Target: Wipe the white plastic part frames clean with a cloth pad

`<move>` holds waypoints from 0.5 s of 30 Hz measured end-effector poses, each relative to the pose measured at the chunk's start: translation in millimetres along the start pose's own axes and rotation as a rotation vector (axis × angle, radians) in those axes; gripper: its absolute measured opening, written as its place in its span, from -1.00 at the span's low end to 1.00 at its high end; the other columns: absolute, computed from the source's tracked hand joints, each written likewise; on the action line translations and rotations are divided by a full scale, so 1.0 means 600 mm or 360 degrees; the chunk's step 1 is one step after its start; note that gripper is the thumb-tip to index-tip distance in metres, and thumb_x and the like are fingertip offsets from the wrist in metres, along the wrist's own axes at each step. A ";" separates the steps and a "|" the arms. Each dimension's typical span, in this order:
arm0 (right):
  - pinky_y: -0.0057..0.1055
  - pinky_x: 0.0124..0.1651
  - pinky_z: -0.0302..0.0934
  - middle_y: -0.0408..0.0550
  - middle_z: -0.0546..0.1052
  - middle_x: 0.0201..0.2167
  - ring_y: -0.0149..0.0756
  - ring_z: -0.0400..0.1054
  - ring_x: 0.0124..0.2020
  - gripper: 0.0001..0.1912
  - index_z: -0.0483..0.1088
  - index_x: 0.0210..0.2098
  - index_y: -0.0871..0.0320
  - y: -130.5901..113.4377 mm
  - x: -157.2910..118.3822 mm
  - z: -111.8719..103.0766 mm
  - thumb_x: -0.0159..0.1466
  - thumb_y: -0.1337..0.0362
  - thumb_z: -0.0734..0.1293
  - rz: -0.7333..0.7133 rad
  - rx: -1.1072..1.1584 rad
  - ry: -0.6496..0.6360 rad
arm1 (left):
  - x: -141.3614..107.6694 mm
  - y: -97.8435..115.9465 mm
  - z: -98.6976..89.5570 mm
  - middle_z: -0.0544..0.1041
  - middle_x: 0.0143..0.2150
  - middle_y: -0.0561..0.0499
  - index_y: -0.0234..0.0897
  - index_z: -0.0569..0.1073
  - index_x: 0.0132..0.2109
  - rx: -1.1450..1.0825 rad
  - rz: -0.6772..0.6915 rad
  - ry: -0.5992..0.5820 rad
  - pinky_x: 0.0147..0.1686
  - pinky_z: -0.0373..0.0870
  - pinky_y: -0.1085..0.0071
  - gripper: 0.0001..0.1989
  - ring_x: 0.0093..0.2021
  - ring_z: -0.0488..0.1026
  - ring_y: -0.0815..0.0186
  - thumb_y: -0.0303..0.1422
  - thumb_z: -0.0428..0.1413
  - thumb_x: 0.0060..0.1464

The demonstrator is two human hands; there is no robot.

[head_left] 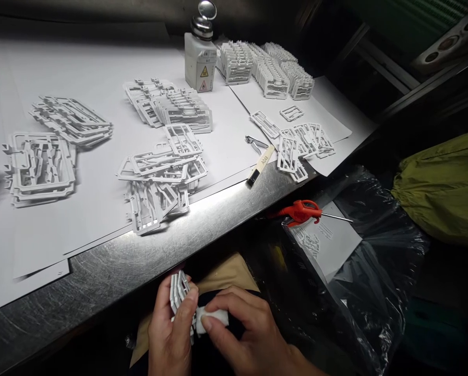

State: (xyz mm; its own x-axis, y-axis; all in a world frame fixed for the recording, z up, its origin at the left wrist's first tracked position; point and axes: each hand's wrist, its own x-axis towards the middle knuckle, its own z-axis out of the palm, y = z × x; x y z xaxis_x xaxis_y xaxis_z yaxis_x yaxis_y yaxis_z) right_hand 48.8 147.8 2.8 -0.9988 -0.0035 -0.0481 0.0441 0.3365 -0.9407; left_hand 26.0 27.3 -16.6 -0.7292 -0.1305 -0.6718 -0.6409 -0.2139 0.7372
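My left hand is below the steel bench edge, shut on a small stack of white plastic lattice frames. My right hand pinches a white cloth pad and presses it against the lower part of that stack. The fingers of both hands nearly meet around the pad. Part of the stack is hidden behind my left thumb and the pad.
The steel bench carries white paper sheets, several piles of white frames, a labelled hazard-marked dispenser bottle, small nippers and a wooden-handled brush. Right of my hands lie a red air blow gun and black plastic sheeting.
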 end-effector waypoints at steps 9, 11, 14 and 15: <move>-0.47 -0.39 0.21 -0.06 0.42 -0.49 -0.36 0.31 -0.46 -0.90 0.42 -0.34 0.26 -0.005 -0.002 -0.011 0.14 0.44 0.29 0.0086 0.0009 0.0051 | -0.008 0.013 0.003 0.43 -0.34 0.09 -0.12 0.34 -0.15 -0.0005 0.0027 0.0016 -0.38 0.30 0.59 -0.60 -0.37 0.33 0.37 -0.23 0.24 -0.19; -0.47 -0.37 0.22 -0.05 0.43 -0.47 -0.35 0.33 -0.43 -0.89 0.42 -0.32 0.26 -0.005 -0.004 -0.007 0.12 0.45 0.31 0.0049 0.0046 0.0060 | -0.008 0.012 0.005 0.44 -0.33 0.10 -0.13 0.36 -0.16 -0.0106 -0.0024 0.0010 -0.37 0.30 0.62 -0.63 -0.34 0.34 0.38 -0.24 0.23 -0.17; -0.45 -0.35 0.22 -0.05 0.43 -0.47 -0.34 0.33 -0.41 -0.89 0.42 -0.33 0.25 -0.003 -0.005 -0.006 0.13 0.45 0.30 0.0039 0.0001 0.0046 | -0.005 0.011 0.006 0.46 -0.30 0.05 -0.20 0.41 -0.16 -0.0366 -0.0383 0.0073 -0.38 0.33 0.64 -0.68 -0.23 0.37 0.33 -0.25 0.19 -0.12; -0.45 -0.36 0.22 -0.06 0.42 -0.47 -0.34 0.33 -0.42 -0.90 0.41 -0.33 0.24 -0.001 -0.005 -0.007 0.14 0.45 0.29 0.0056 -0.0034 0.0051 | -0.004 0.010 0.006 0.47 -0.29 0.02 -0.23 0.42 -0.16 -0.0438 -0.0514 0.0100 -0.40 0.34 0.63 -0.68 -0.20 0.38 0.30 -0.25 0.18 -0.11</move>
State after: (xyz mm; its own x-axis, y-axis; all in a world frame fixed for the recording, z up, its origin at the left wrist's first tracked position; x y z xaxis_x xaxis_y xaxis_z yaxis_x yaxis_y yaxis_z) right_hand 51.6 151.3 5.1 -0.9968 0.0390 -0.0699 0.0792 0.3559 -0.9312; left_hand 22.9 29.8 -10.2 -0.4800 -0.0714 -0.8744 -0.7399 -0.5024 0.4473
